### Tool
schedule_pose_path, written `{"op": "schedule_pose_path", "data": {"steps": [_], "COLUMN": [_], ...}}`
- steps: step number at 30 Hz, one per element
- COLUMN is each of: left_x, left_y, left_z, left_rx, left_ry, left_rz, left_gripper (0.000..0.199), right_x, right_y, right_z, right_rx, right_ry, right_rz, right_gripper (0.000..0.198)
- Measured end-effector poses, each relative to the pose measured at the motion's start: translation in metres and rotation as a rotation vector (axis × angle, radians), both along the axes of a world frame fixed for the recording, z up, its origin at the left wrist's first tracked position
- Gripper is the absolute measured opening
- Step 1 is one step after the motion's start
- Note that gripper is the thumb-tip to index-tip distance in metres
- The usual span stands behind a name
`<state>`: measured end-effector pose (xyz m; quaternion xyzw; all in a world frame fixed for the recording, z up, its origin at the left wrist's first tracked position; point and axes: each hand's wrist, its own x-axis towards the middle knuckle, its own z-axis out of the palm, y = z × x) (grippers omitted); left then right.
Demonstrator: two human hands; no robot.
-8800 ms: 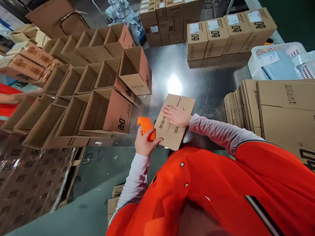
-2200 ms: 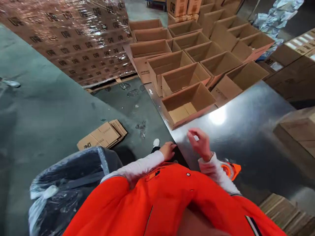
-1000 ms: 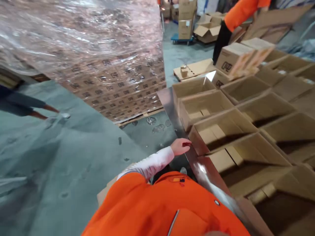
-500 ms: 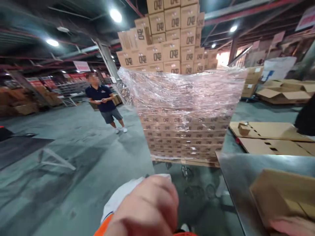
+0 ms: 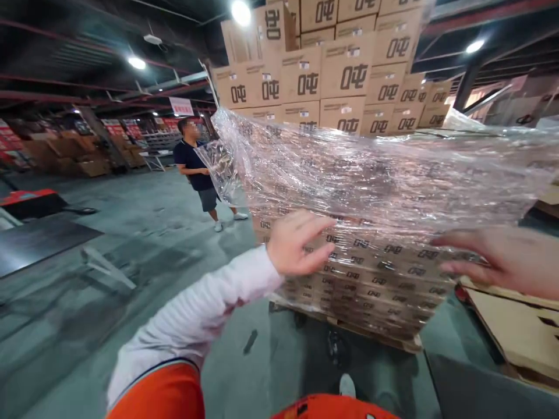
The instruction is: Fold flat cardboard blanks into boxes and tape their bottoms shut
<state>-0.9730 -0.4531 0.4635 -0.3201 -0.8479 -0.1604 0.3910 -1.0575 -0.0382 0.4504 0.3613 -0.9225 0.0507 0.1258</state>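
My left hand [image 5: 299,243] reaches forward from a pale sleeve, fingers apart, in front of a pallet stack of cartons. At the right, my right hand [image 5: 493,259] is stretched toward the same stack, fingers extended and somewhat blurred. Neither hand holds anything I can see. Clear stretch wrap [image 5: 340,169] covers the upper part of the wrapped cartons [image 5: 371,291], loose and wrinkled at its left edge. Whether either hand touches the wrap I cannot tell. Behind it rise more brown cartons [image 5: 301,78] with dark printed characters.
A person [image 5: 196,163] in a dark shirt stands beyond the stack's left edge. A metal table [image 5: 471,384] is at lower right, with flat cardboard [image 5: 515,320] behind it. A wooden pallet [image 5: 371,334] lies under the cartons. A dark flat plate [image 5: 43,241] is at the left.
The view has come closer to the wrapped stack. My left hand has opened and reached forward. My right hand has left the open carton on the metal table and risen toward the stack.
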Motion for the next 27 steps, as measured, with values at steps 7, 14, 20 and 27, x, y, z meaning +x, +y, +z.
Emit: {"op": "schedule_pose_path", "data": {"steps": [7,14,20,27], "left_x": [-0.221,-0.313,-0.323,-0.367], "left_y": [-0.069,-0.157,-0.287,-0.272], "left_z": [0.133,0.187,0.211,0.229], "left_rx": [-0.46,-0.246,0.421,0.633], "left_ry": [-0.184,-0.116,0.126,-0.059], "left_rz": [0.572,0.837,0.899,0.994], "left_gripper": [0.09,0.073,0.061,0.061], "right_x": [-0.193,-0.277,-0.296,-0.29], "right_y": [-0.093,-0.217,-0.272,-0.269], "right_z": [0.155,0.137,0.126,0.125], "right_rx": [0.056,-0.142,-0.185,-0.172], "right_ry": [0.312,0.488,0.731,0.849], "right_rz": [-0.021,-0.021,-0.179,-0.298], "right_gripper": [0.077,0.059,0.07,0.079]}}
